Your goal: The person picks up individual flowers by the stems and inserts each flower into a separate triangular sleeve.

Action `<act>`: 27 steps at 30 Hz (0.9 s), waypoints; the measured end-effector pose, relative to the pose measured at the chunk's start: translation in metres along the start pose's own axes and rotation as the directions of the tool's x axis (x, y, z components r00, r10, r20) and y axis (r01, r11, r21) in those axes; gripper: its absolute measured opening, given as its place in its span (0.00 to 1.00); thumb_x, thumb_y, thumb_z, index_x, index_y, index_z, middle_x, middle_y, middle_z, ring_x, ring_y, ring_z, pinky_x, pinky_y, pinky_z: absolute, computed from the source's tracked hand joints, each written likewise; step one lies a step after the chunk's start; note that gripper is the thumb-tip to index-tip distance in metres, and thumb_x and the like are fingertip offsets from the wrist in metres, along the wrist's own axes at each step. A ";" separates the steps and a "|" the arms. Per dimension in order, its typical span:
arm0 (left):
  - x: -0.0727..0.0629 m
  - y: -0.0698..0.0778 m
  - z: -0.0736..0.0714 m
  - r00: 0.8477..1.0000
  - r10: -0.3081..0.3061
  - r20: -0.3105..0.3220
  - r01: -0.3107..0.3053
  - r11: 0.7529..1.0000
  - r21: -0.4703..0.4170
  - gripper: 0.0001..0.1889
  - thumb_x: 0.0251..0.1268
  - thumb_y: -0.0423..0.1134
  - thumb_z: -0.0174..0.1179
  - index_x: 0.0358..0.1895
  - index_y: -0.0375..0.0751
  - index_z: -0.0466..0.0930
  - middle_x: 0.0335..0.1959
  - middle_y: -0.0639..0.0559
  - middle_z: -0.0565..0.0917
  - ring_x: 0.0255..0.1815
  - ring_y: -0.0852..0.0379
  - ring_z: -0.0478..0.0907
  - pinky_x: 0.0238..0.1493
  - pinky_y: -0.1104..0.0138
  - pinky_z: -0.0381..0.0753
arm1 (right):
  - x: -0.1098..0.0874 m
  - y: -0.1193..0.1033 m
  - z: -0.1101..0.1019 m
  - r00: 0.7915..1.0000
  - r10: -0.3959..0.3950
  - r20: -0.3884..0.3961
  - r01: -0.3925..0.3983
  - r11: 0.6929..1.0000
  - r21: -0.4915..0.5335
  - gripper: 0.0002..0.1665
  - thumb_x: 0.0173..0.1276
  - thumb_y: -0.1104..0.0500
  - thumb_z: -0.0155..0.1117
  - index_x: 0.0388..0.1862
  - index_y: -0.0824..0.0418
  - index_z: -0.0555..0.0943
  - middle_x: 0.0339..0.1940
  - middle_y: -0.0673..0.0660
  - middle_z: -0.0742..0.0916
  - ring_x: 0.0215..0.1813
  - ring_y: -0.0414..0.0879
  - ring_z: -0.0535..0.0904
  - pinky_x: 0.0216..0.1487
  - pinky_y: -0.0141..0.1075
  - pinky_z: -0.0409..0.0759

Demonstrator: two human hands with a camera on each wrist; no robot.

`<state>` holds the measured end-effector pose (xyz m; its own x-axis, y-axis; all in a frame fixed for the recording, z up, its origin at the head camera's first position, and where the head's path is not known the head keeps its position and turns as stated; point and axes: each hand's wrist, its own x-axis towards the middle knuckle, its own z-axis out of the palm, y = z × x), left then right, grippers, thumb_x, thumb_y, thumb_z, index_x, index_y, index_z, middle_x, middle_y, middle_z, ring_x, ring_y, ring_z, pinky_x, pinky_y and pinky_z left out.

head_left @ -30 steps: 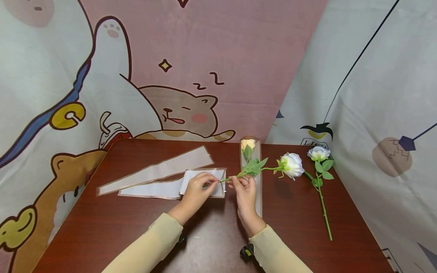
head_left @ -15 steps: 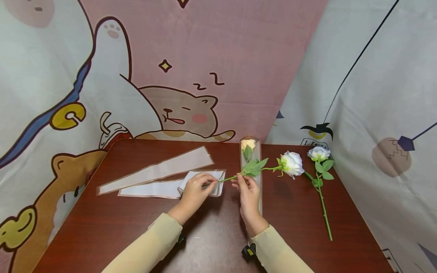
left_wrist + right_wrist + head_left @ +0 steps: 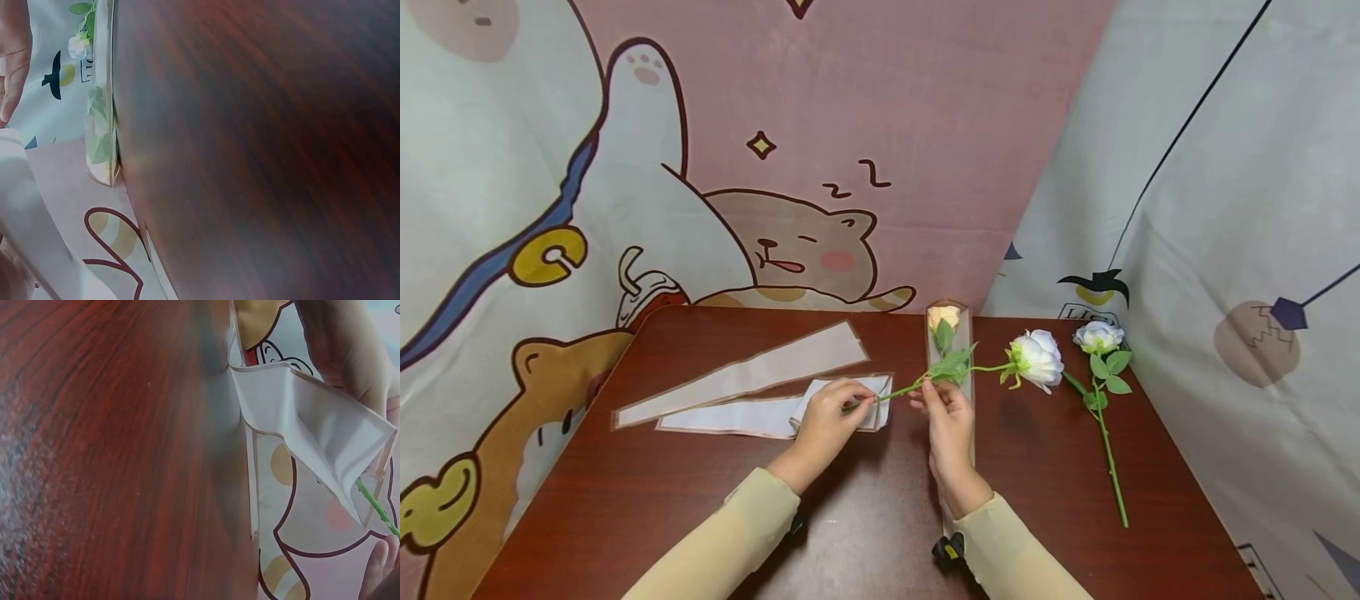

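Note:
An artificial white rose (image 3: 1036,360) lies across the space between both hands, bloom to the right, leafy stem to the left. My right hand (image 3: 951,437) pinches its green stem just below the leaves. With thumb and fingers my left hand (image 3: 831,421) grips the mouth of a white flower sleeve (image 3: 808,398), where the stem's lower end goes. In the right wrist view the sleeve (image 3: 312,412) stands lifted and creased off the table, and the stem (image 3: 378,509) meets its opening. The stem's tip is hidden. The left wrist view shows neither the stem nor the left fingertips clearly.
Another long tapered sleeve (image 3: 752,375) lies flat at the back left. A sleeve holding a cream rose (image 3: 943,317) stretches behind the right hand. A second white rose (image 3: 1099,337) with a leafy stem lies at the right of the brown table (image 3: 700,508).
The sleeve's mouth has been lifted and creased by the left hand. My right hand has slid a little to the right along the stem. The rose has shifted slightly left.

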<state>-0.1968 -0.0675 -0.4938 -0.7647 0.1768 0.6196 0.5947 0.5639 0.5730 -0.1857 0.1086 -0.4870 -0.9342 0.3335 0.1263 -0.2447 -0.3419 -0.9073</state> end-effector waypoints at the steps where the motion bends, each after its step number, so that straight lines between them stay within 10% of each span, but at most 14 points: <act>1: 0.000 0.000 0.000 1.000 -0.001 -0.001 0.001 1.000 -0.004 0.03 0.57 0.35 0.67 0.33 0.48 0.86 0.34 0.59 0.84 0.33 0.64 0.80 0.33 0.71 0.81 | 0.000 0.000 0.000 1.000 -0.002 0.001 0.002 1.000 0.007 0.02 0.67 0.69 0.57 0.35 0.67 0.74 0.30 0.54 0.84 0.32 0.44 0.85 0.37 0.41 0.85; 27: -0.001 0.004 0.000 1.000 -0.022 0.003 0.023 0.999 -0.049 0.03 0.57 0.34 0.66 0.33 0.47 0.85 0.35 0.57 0.84 0.35 0.63 0.81 0.32 0.69 0.84 | -0.007 0.008 0.005 0.997 0.058 0.055 -0.056 0.997 -0.043 0.03 0.67 0.70 0.56 0.36 0.72 0.76 0.29 0.54 0.85 0.32 0.46 0.85 0.40 0.45 0.85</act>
<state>-0.1932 -0.0650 -0.4923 -0.7786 0.1667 0.6049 0.5888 0.5274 0.6125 -0.1824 0.0992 -0.4934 -0.9598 0.2640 0.0951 -0.1806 -0.3218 -0.9294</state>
